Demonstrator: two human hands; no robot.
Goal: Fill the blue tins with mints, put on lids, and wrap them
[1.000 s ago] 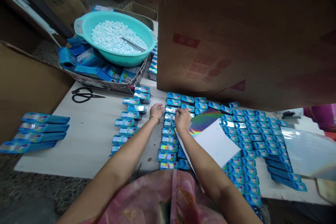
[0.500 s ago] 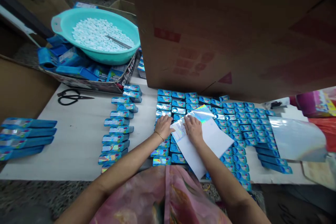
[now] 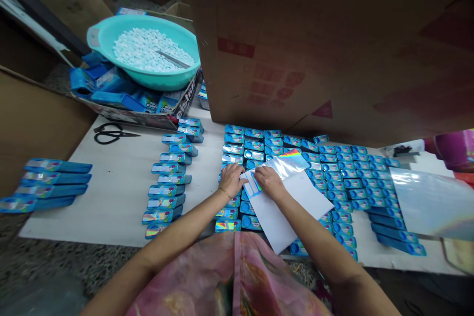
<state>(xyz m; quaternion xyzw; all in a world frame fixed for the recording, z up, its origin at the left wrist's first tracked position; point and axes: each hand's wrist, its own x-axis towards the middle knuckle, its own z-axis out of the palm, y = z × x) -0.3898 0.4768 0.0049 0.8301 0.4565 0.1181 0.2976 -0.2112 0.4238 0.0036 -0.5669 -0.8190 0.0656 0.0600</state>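
Observation:
My right hand (image 3: 269,182) is closed on the upper left part of a white sticker sheet (image 3: 292,207) with shiny rainbow stickers along its top. Its fingertips are bent against a row of stickers; whether one is lifted off I cannot tell. The sheet lies slanted over rows of small blue boxes (image 3: 254,146) standing on end. My left hand (image 3: 231,179) rests on the boxes just left of the sheet, its fingers laid over the box tops. The left thumb is apart from the fingers and reaches the sheet's corner.
A white table (image 3: 118,197) holds a loose column of blue boxes (image 3: 169,168) and scissors (image 3: 113,133). Behind stands a turquoise basin (image 3: 148,79) of white pieces on a carton of blue packs. A large cardboard box (image 3: 296,59) rises behind the rows; another shiny sheet (image 3: 429,202) lies right.
My right fingers have drawn back slightly and curled on the sheet, and more of the stickers shows. My left hand stays in place. The view has turned a little to the left.

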